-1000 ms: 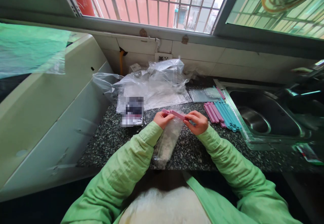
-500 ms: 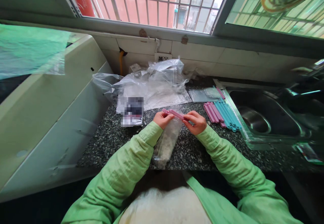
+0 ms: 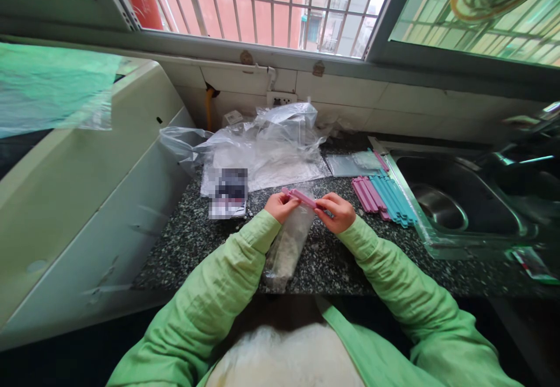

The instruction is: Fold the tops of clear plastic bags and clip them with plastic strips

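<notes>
My left hand (image 3: 281, 207) and my right hand (image 3: 336, 212) pinch the two ends of a pink bag sealing clip (image 3: 303, 197) over the dark speckled counter. Below the clip a clear plastic bag (image 3: 286, 253) hangs toward the counter's front edge, its top end at the clip. Whether the clip is fully closed on the bag, I cannot tell. To the right of my right hand lie a row of pink clips (image 3: 368, 194) and a row of blue clips (image 3: 394, 200), side by side.
Crumpled clear plastic bags (image 3: 271, 148) lie against the back wall. A small blurred packet (image 3: 228, 193) sits left of my hands. Flat clear bags (image 3: 352, 164) rest behind the clips. A metal sink (image 3: 431, 241) bounds the right side, a pale appliance (image 3: 144, 142) the left.
My hands stay almost in place with the pink clip. The clip's left end has shifted slightly, and my right hand has moved a touch left.
</notes>
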The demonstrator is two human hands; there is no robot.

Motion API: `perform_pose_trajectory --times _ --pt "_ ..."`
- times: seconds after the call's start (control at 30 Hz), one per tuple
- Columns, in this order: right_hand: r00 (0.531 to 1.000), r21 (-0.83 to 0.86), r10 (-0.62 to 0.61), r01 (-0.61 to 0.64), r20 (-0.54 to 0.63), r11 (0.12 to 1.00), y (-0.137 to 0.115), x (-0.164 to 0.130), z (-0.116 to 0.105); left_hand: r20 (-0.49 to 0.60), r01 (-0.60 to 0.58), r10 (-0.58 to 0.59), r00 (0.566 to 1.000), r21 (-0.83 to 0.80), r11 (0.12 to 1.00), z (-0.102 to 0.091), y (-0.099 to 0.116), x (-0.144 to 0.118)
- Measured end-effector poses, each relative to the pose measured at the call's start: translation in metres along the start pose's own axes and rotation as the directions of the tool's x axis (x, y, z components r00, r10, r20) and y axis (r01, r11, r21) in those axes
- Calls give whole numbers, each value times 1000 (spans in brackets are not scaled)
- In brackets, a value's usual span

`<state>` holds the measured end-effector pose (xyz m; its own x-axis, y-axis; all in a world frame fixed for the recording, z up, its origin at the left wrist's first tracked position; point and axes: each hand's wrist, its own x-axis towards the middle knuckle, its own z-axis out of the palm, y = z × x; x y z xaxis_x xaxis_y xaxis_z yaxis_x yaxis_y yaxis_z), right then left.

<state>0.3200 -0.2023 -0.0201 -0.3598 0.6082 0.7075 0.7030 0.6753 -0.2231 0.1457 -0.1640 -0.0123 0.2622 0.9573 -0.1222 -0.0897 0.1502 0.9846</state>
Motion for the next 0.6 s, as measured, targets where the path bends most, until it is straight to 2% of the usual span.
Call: perform_pose_trajectory --times 0.17,0.6 --pt "1000 -16 -5 5 12 1000 0 0 1 21 17 -17 1000 -17 1000 -1 -3 2" --pt "999 -98 -15 19 42 995 -1 -2 1 55 -19 14 998 94 995 -4 -3 4"
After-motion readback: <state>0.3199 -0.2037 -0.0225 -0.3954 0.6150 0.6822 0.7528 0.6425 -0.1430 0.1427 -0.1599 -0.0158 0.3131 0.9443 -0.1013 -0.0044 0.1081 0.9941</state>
